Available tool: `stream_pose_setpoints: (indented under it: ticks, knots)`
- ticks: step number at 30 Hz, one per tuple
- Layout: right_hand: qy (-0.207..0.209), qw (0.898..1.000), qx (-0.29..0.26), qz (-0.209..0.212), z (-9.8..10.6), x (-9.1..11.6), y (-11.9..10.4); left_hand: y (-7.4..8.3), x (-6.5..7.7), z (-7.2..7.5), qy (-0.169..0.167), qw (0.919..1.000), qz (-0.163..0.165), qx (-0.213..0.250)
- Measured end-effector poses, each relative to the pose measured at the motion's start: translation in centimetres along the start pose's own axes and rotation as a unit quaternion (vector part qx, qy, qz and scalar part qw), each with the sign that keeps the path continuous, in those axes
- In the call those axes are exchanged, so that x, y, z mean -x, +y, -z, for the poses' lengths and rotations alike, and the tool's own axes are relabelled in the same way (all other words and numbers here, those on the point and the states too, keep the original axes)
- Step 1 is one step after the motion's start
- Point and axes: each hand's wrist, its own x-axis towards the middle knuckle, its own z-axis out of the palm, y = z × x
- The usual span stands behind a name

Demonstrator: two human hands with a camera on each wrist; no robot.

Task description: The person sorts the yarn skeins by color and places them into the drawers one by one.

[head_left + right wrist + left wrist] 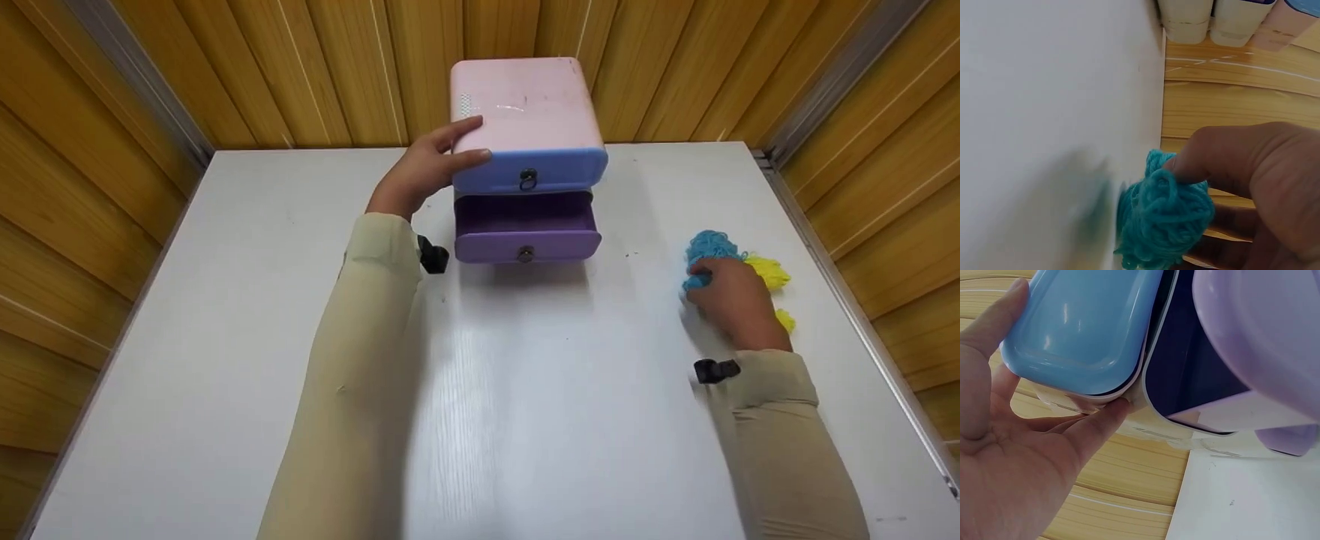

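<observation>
A small drawer cabinet (525,105) has a pink top, a blue upper drawer (559,171) pushed in and a purple lower drawer (487,247) pulled out, with its inside showing. My left hand (420,169) grips the cabinet's upper left corner, its digits spread over the top and side. In the left wrist view, the thumb lies by the blue drawer front and the fingers (1098,430) press along the side. Over at the right, my right hand (735,296) grips a bundle of blue yarn (1165,219), thumb on the near side and fingers behind it.
Yellow yarn (769,271) lies beside and partly behind the right hand. The white table (525,420) meets wood-patterned walls (322,67) at the back and sides. A black wrist camera (433,256) sits on the left cuff, close to the purple drawer.
</observation>
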Motion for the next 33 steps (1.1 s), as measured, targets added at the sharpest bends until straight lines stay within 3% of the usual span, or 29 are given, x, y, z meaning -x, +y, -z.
stream_pose_setpoints:
  ticks: [9, 22, 33]
  knots:
    - [0.037, 0.998, 0.008, 0.045, 0.8, 0.6, -2.8, 0.4, 0.2, 0.1, 0.0, 0.9999, 0.006, -0.014]
    - [0.118, 0.989, -0.006, 0.093, 0.4, 1.2, -5.3, -0.1, 0.1, 0.1, -0.001, 0.9999, 0.01, -0.01]
    - [0.189, 0.974, -0.039, 0.119, -0.2, 0.8, -7.6, -0.3, -0.2, 0.2, -0.001, 1.0, 0.003, 0.005]
